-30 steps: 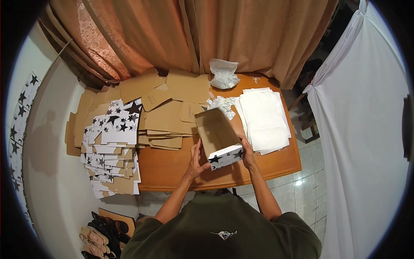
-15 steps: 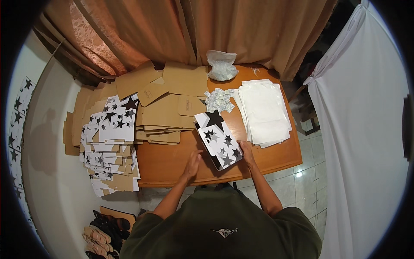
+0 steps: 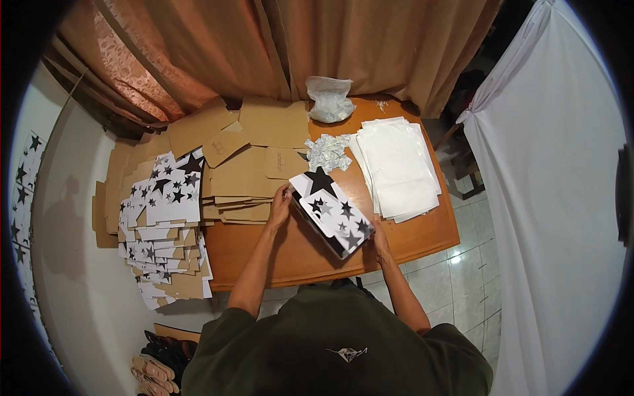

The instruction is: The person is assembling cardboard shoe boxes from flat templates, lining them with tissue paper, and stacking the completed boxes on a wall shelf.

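Note:
A white box with black and grey stars (image 3: 333, 210) is tilted in front of me, its dark side showing along the left. My left hand (image 3: 280, 206) grips its far left corner, fingers at the edge. At the near right end, my right hand (image 3: 380, 241) holds the box, its fingers partly hidden behind it. Just beyond the far end lies a heap of small white packets (image 3: 327, 153). To the right is a stack of white paper sheets (image 3: 397, 168).
Flat brown cardboard pieces (image 3: 241, 173) cover the wooden table's (image 3: 247, 254) back left. Star-printed flat boxes (image 3: 173, 198) are piled at the left edge. A clear plastic bag (image 3: 329, 100) stands at the back, before brown curtains (image 3: 356, 46). Shoes (image 3: 155, 369) lie on the floor, lower left.
My left hand has moved up and forward from beside the box's near end to its far left corner. The right hand stays at the near right end.

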A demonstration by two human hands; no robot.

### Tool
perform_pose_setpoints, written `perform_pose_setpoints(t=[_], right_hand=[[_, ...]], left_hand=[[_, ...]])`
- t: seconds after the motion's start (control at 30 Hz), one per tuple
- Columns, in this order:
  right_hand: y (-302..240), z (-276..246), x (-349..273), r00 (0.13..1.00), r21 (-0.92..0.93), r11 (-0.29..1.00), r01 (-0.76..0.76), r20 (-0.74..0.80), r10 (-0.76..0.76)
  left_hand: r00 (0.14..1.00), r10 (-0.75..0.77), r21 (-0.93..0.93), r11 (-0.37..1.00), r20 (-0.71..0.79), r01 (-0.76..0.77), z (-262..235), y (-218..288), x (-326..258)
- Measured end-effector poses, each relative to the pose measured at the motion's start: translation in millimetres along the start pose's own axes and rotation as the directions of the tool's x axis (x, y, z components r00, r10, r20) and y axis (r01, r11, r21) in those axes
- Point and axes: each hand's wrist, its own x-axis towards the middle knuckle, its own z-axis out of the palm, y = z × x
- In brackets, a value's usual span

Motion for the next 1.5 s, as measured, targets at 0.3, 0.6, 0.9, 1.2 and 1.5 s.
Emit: perform_pose_setpoints(t=[0.3,0.6,0.9,1.2,1.5], right_hand=[[-35.5,-2.9,34.2,0.977,0.209,0.955,0.213,-0.073,-0.202],[-20.4,-9.5,58.4,0.967,-0.090,0.963,0.254,0.042,-0.251],[-31.2,-11.5,47.0,0.962,-0.189,0.943,0.274,0.072,-0.265],[-74.0,0.0,65.9,0.857,-0.270,0.842,0.468,0.373,-0.356],[-84.9,2.4,94.3,0.840,-0.282,0.810,0.514,0.358,-0.408]], left_hand=[[0.972,-0.051,0.051,0.997,-0.228,0.064,2.2,42.4,-94.0],[0.942,-0.174,0.036,0.981,-0.288,0.192,18.8,1.8,-151.0],[0.937,-0.307,-0.102,0.951,-0.169,0.293,-10.3,16.0,-130.5],[0.970,-0.098,0.068,0.994,0.223,0.084,-63.6,18.6,-60.5],[0.978,-0.205,0.081,0.976,0.030,0.202,-46.1,35.8,-18.0]])
